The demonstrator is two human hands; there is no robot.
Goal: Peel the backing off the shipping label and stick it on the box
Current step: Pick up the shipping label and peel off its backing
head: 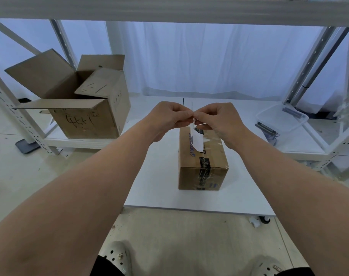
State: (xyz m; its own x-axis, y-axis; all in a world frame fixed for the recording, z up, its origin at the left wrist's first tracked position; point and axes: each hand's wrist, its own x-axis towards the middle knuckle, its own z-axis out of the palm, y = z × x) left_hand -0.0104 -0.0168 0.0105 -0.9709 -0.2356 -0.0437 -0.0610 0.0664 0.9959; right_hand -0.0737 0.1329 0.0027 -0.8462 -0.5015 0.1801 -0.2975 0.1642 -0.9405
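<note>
A small brown taped box (203, 166) stands on the low white table (159, 186) in front of me. Above its far end I hold the white shipping label (197, 140) nearly edge-on, hanging down from my fingertips. My left hand (167, 118) and my right hand (219, 120) meet at the label's top edge, both pinching it with thumb and forefinger. The lower end of the label curls just above the box top. Whether the backing has parted from the label I cannot tell.
A large open cardboard box (85, 108) with a smaller box inside sits at the left on a low shelf. A clear plastic tub (281, 118) lies at the right. White rack posts (317, 62) frame both sides, and a shelf beam (169, 10) runs overhead.
</note>
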